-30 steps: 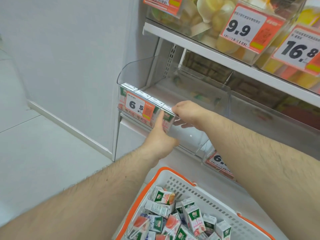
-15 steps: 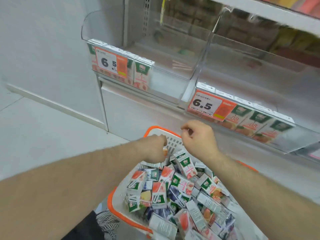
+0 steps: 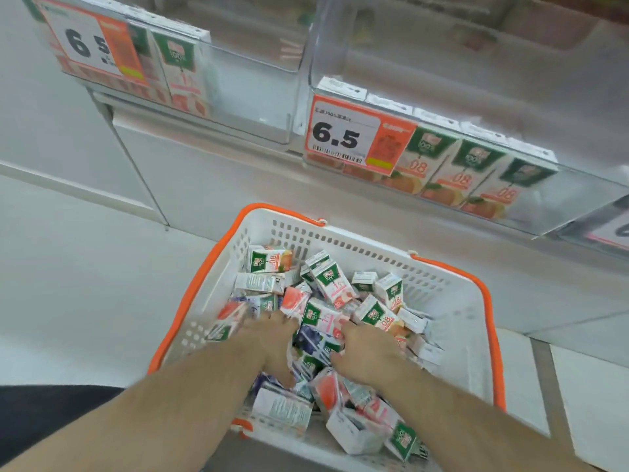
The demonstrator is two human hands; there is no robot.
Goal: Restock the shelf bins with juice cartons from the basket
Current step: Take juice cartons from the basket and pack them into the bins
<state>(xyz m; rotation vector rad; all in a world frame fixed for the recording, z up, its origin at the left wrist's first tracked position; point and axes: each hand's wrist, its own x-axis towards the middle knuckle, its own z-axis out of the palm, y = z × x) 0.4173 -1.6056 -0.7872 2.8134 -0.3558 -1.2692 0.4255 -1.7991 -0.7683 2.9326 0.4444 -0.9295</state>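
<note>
A white basket with orange rim (image 3: 452, 303) stands on the floor below the shelf, heaped with small juice cartons (image 3: 332, 281) lying at all angles. Both my hands are down inside it. My left hand (image 3: 274, 340) lies palm down on the heap, fingers spread over a red and white carton. My right hand (image 3: 366, 352) rests beside it, fingertips touching a green and pink carton (image 3: 321, 318); neither hand has lifted one. Above, the clear left shelf bin (image 3: 255, 83) holds a carton row (image 3: 182, 66) at its left. The right shelf bin (image 3: 585, 202) has a fuller front row (image 3: 471, 172).
Orange and white price tags reading 6.5 hang on the left bin (image 3: 92, 46) and the right bin (image 3: 354, 134). A white cabinet base (image 3: 204, 172) runs under the bins. Pale floor (image 3: 85, 284) lies left of the basket. A dark trouser leg (image 3: 41, 417) shows at lower left.
A second ago both hands were at a carton in the left bin. They dropped to the basket, and now they are pressed down among the cartons. My view has tilted down and closer.
</note>
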